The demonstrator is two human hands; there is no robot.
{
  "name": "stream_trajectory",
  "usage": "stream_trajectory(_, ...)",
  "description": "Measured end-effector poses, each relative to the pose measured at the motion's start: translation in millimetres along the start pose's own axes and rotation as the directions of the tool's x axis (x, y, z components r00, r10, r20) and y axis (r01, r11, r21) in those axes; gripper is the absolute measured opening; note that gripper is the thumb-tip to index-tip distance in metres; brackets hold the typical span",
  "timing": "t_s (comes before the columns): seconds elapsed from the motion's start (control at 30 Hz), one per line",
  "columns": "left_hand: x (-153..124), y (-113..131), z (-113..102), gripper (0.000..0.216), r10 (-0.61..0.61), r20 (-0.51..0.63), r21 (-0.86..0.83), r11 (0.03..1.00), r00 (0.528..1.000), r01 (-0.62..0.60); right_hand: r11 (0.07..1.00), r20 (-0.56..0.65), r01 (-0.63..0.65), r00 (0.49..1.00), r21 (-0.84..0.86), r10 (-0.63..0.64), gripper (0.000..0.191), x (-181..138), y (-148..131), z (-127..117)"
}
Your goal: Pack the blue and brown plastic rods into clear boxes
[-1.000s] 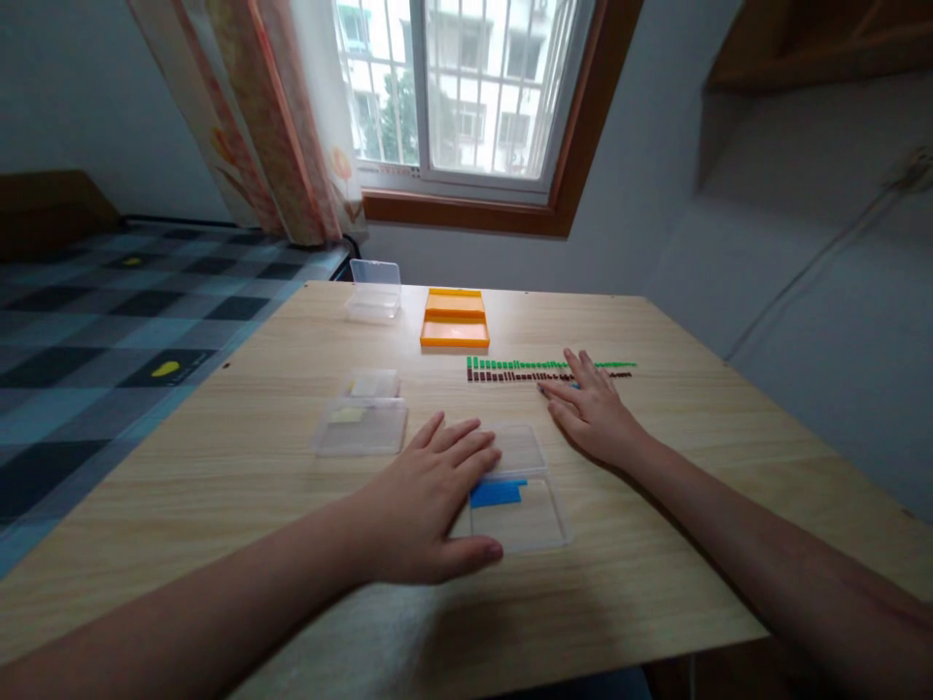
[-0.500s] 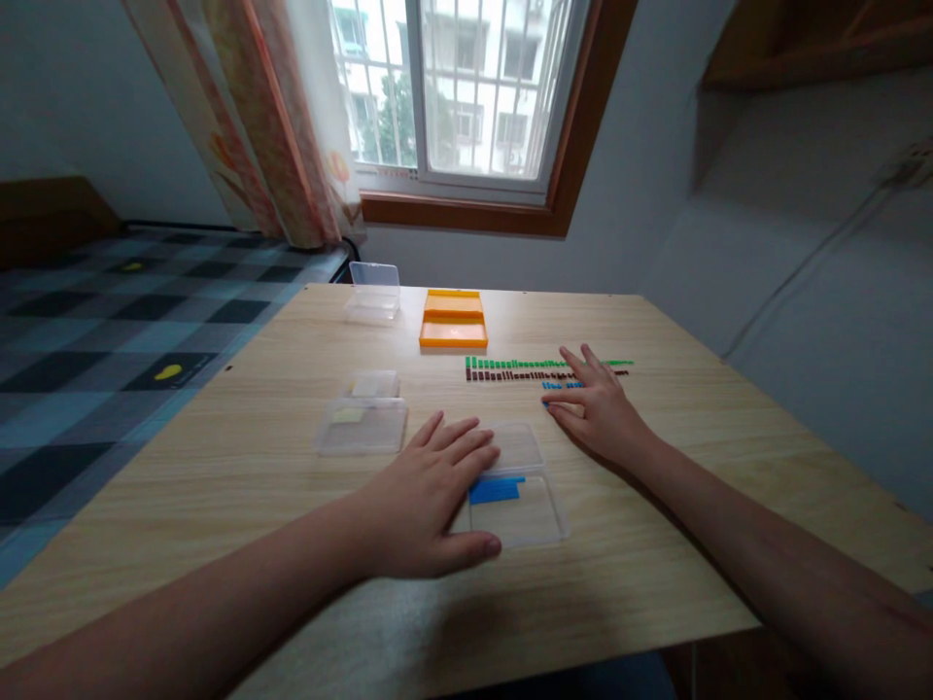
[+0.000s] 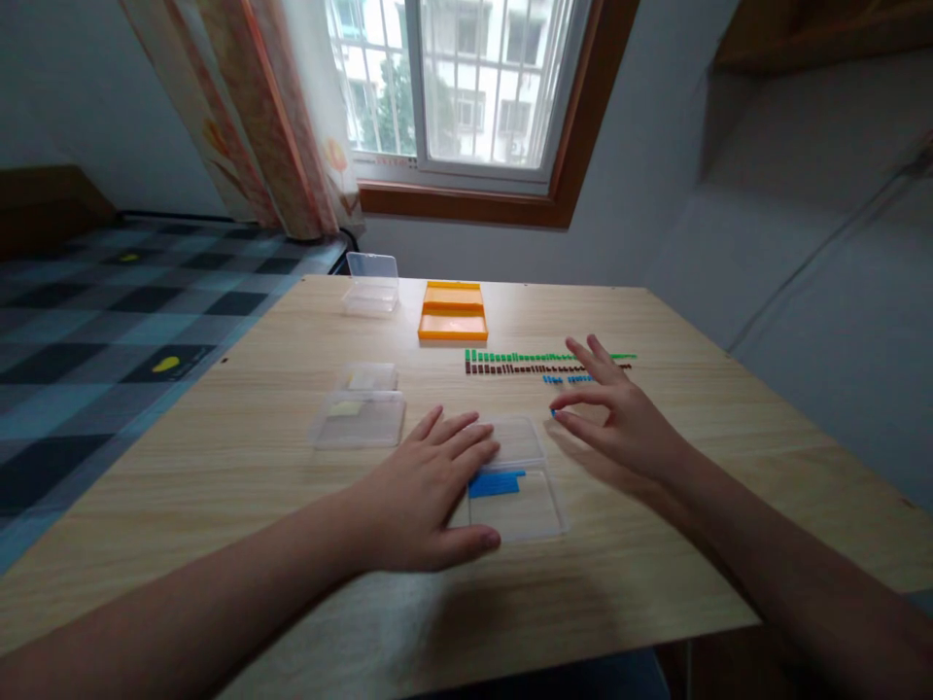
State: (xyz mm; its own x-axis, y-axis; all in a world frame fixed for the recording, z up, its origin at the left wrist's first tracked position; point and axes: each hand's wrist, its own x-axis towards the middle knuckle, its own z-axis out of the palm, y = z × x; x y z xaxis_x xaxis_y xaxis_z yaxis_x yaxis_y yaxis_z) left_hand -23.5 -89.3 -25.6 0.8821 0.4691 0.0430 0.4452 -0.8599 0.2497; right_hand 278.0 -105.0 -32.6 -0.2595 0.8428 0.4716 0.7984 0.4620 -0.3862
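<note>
My left hand (image 3: 423,496) lies flat with fingers spread on the left side of an open clear plastic box (image 3: 521,506) that holds a layer of blue pieces (image 3: 496,483). My right hand (image 3: 619,418) hovers just right of the box, thumb and forefinger pinched on a small blue piece (image 3: 554,413), the other fingers stretched out. Behind it on the table run a row of green pieces (image 3: 517,357), a row of dark brown pieces (image 3: 510,368) and a few blue pieces (image 3: 558,379).
A wooden table (image 3: 656,525) carries an orange tray (image 3: 453,313), a clear box (image 3: 371,289) at the back and two clear boxes (image 3: 361,408) at the left. A bed with a checked cover (image 3: 109,331) stands left. A window and curtain are behind.
My right hand has drawn back from the rows toward the clear box and lifted off the table, now pinching a small blue piece. A few blue pieces show below the brown row. My left hand stayed put.
</note>
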Motion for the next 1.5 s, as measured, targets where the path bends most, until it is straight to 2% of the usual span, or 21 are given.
stream_trajectory(0.13, 0.9, 0.6, -0.1, 0.084, -0.003, 0.003, -0.01, 1.0, 1.0, 0.003, 0.99, 0.064, 0.1, 0.992, 0.098, -0.107, 0.012, -8.6, -25.7, -10.3)
stream_trajectory(0.27, 0.1, 0.7, 0.5, 0.085, 0.004, -0.009, -0.02, 1.0, 1.0, -0.004, 0.986, 0.209, 0.107, 0.969, 0.125, -0.131, 0.013, -15.8, -43.8, -5.8)
stream_trajectory(0.37, 0.1, 0.4, 1.3, 0.083, 0.004, -0.019, -0.027, 1.0, 1.0, -0.005, 0.987, 0.248, 0.109, 0.959, 0.12, -0.136, 0.015, -18.0, -48.6, -0.9)
stream_trajectory(0.63, 1.6, 0.8, 1.9, 0.083, 0.009, -0.009, -0.03, 1.0, 1.0, -0.009, 0.993, 0.281, 0.092, 0.954, 0.074, -0.109, 0.019, -20.4, -51.6, 1.3)
stream_trajectory(1.0, 1.9, 1.4, 3.0, 0.083, 0.005, -0.031, -0.026, 1.0, 1.0, -0.006, 0.995, 0.255, 0.102, 0.962, 0.015, -0.103, 0.021, -22.0, -52.3, 9.4)
stream_trajectory(1.3, 2.2, 3.1, 0.3, 0.085, -0.008, 0.009, -0.011, 1.0, 1.0, 0.008, 0.989, 0.225, 0.147, 0.964, -0.01, -0.141, 0.019, -20.9, -54.8, -2.1)
stream_trajectory(1.5, 2.0, 2.2, 0.9, 0.084, -0.005, -0.001, -0.011, 1.0, 1.0, 0.005, 0.985, 0.294, 0.173, 0.941, 0.0, -0.166, 0.028, -19.6, -55.8, -4.7)
